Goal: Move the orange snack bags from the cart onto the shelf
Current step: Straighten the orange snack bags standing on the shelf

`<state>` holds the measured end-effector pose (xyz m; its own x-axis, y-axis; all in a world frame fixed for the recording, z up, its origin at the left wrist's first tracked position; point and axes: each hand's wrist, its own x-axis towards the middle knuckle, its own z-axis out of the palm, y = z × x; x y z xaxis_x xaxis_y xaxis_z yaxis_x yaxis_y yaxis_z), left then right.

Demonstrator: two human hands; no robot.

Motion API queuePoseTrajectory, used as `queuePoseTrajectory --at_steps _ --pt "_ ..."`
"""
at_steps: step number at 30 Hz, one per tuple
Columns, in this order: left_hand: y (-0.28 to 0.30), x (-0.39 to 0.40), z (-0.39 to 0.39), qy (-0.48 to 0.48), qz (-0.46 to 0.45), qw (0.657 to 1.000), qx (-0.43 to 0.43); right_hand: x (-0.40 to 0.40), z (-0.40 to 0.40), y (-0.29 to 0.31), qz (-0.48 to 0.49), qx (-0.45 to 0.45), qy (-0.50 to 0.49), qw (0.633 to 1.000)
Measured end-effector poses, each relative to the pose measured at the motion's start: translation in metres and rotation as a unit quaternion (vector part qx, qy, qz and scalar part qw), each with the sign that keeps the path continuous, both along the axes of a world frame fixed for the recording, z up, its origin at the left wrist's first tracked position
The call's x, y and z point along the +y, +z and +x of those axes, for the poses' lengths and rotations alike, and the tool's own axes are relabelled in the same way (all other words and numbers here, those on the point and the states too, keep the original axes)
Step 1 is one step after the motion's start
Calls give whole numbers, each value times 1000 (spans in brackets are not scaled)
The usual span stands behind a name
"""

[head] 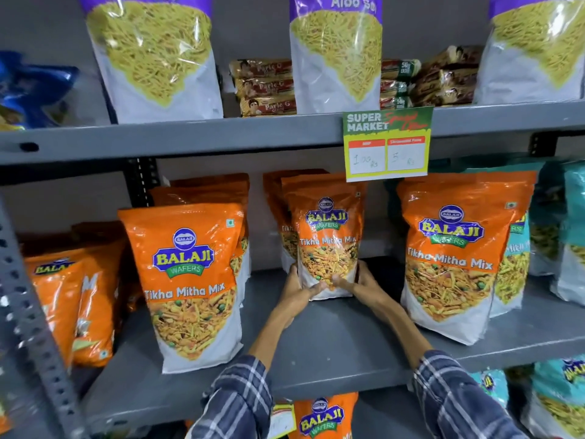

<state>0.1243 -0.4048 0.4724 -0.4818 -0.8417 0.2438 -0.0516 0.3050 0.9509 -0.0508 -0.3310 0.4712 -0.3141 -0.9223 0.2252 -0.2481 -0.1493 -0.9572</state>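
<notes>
Head cam view, only one we get: both hands are on the same orange snack bag [327, 239], a Balaji Tikha Mitha Mix pack standing upright at the front of the middle stack on the grey shelf [332, 340]. Left hand [299, 288] cups the bottom left corner, right hand [364, 285] has the bottom right, and the fingers [340, 282] of both are wrapped tight onto the clear lower part of the pack, so clamped on it from both sides. Bag's base looks like it's touching the shelf board, w/ more orange bags lined up right behind it. Plaid sleeves [240, 400] come up from the bottom edge. To the left there's another orange stack [190, 280] standing closer to the shelf's front edge, and further left a third orange row [72, 299], blurry. To the right a big orange pack [456, 251] stands in front of teal bags [569, 217]. A green/yellow supermarket price tag [386, 144] hangs off the edge of the board above, just over the held bag. Top level has Aloo Sev bags [335, 55] w/ Parle-G biscuit packs [266, 87] stacked between them. One more orange Balaji bag [323, 416] peeks out on the level below, btw the two arms.
</notes>
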Motion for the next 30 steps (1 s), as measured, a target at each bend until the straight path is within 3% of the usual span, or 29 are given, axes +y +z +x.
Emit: queuePoseTrajectory --at_steps 8,17,22,24,26,30 --pt "-6 -4 23 57 3 998 -1 -19 17 1 6 17 58 998" --pt "-3 4 25 85 1 996 -24 -10 23 7 12 63 48 997" --pt "7 51 31 203 -30 979 23 36 33 17 18 164 4 986" --pt "7 77 30 229 -107 965 72 69 38 15 -30 249 -42 967" --pt "12 97 25 197 -148 963 113 105 41 17 -117 304 -122 937" --pt "29 113 -11 8 -59 987 147 158 18 27 -292 303 -338 842"
